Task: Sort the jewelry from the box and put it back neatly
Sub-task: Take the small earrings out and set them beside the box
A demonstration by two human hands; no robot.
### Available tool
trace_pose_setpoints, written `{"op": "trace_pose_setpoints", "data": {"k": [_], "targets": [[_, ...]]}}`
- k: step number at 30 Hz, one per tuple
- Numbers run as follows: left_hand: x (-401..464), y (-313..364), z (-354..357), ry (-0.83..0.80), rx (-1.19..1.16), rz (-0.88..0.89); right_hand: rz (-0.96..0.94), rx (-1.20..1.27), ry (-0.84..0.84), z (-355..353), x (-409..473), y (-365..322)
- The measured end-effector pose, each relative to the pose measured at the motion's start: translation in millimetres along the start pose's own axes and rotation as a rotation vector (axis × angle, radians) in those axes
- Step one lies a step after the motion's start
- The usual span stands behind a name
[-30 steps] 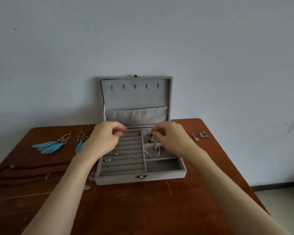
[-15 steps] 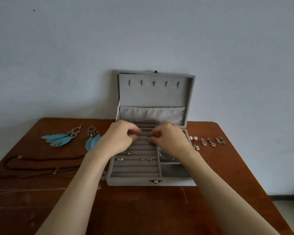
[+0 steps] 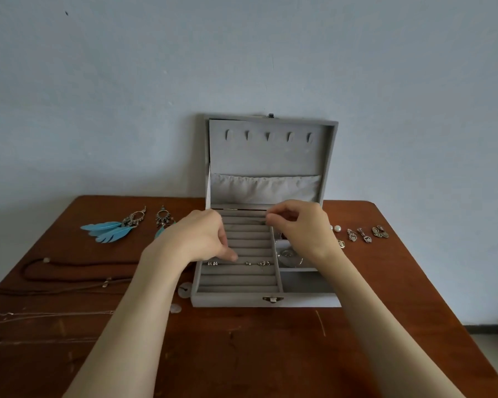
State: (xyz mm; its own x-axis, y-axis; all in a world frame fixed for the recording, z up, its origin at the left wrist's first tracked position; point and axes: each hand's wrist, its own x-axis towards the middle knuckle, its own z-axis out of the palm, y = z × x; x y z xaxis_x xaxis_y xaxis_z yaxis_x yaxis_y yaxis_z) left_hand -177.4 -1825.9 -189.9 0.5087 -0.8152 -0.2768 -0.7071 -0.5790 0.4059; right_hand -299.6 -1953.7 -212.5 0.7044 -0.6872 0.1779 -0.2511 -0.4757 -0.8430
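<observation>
Grey jewelry box [image 3: 266, 300] sits open at the back middle of the brown table [image 3: 242, 354], lid upright against the wall. Right hand [image 3: 302, 228] is over the back ring rows, thumb and forefinger pinching something thin; what it is cannot be told. Left hand [image 3: 202, 239] is over the left ring rows, fingers curled downward; grip cannot be told. Small studs [image 3: 255, 263] sit in a front row. Blue feather earrings [image 3: 112, 229] lie left of the box, small earrings [image 3: 365, 234] right.

Right fingers [image 3: 270, 219] pinch something too small.
</observation>
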Motion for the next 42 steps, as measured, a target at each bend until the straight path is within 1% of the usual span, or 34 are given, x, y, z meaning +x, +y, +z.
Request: {"op": "trace_pose_setpoints", "data": {"k": [4,8,11,13,15,19,22,24,29,31,36,40,42], "targets": [[3,4,3,-0.004,0.015,-0.025,0.014,0.046,-0.032,-6,-4,5],[-1,5,2,0.0,0.005,0.03,-0.006,0.065,-0.08,-12,-9,7],[-1,7,1,0.013,-0.01,0.066,-0.01,0.023,-0.157,-19,-15,9],[-1,9,0,0.018,-0.034,0.09,-0.012,0.012,-0.171,-26,-19,10],[-1,12,1,0.042,-0.087,0.126,-0.006,0.031,-0.156,-37,-22,12],[-9,37,5,0.121,-0.226,0.257,0.038,0.064,-0.11,-65,-31,21],[-15,63,18,0.083,-0.332,0.333,0.076,0.026,-0.036,-84,-37,36],[-14,78,30,0.068,-0.355,0.37,0.097,-0.005,0.019,-96,-40,49],[5,116,50,0.155,-0.314,0.392,0.217,-0.027,0.093,-125,-42,81],[15,132,54,0.159,-0.3,0.408,0.249,-0.065,0.099,-130,-40,93],[43,155,66,0.165,-0.25,0.366,0.218,-0.18,0.099,-133,-33,103],[57,160,79,0.219,-0.212,0.316,0.216,-0.152,0.133,-130,-33,107],[60,163,85,0.238,-0.152,0.306,0.205,-0.165,0.127,-127,-35,112]]}}
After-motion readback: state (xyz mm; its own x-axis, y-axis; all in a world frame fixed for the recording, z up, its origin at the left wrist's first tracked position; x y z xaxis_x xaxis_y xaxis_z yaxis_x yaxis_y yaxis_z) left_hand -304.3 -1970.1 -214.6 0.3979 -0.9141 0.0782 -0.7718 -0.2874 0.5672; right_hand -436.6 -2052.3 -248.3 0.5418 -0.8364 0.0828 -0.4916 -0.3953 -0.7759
